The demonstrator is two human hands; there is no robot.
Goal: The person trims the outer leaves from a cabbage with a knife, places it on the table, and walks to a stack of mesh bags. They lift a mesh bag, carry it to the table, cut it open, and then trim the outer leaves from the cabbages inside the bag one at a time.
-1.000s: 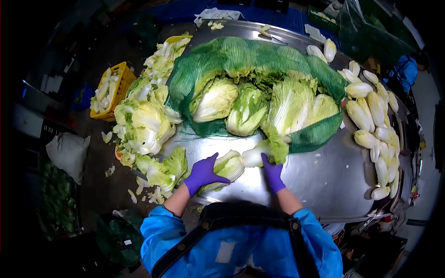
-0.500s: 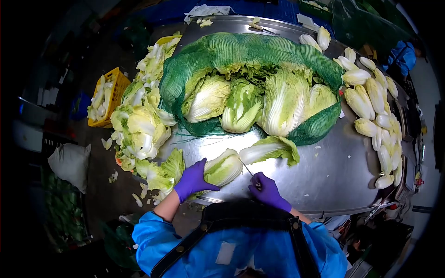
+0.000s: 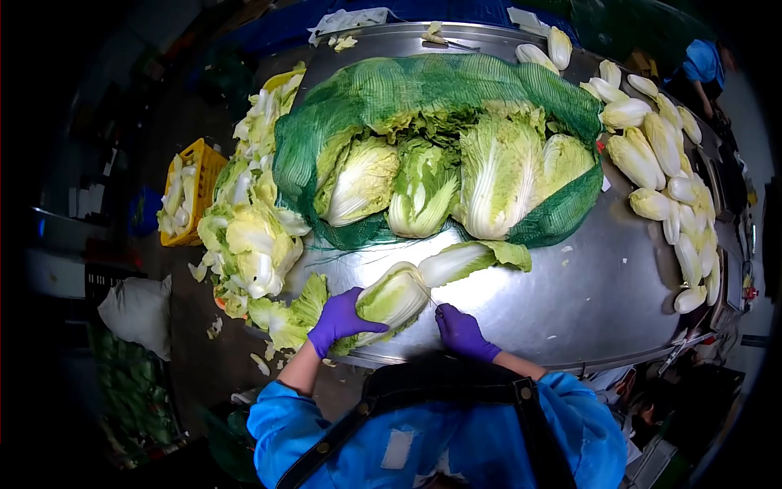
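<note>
On the near part of the metal table (image 3: 570, 326) lies a napa cabbage (image 3: 397, 295), its white base facing right. My left hand (image 3: 340, 321), in a purple glove, is closed around its leafy left end. In my right hand (image 3: 463, 329), gloved alike, is a knife (image 3: 432, 301), whose thin blade reaches the base of the cabbage; its handle is mostly hidden by my fingers. A loose outer cabbage leaf (image 3: 476, 259) lies just beyond the base. Behind it, a green mesh sack (image 3: 456, 77) lies open around several whole cabbages (image 3: 501, 175).
Trimmed leaves (image 3: 259, 232) are heaped along the left table edge. A yellow crate (image 3: 198, 191) stands farther left on the floor. Many peeled cabbage hearts (image 3: 664, 147) line the right edge. Another knife (image 3: 456, 45) lies at the back. A person in blue (image 3: 702, 65) is at the far right.
The knife stays at the cabbage base while my right hand shifts slightly. My left hand keeps its hold. The whole view has tilted a little, and the person at the far right has moved.
</note>
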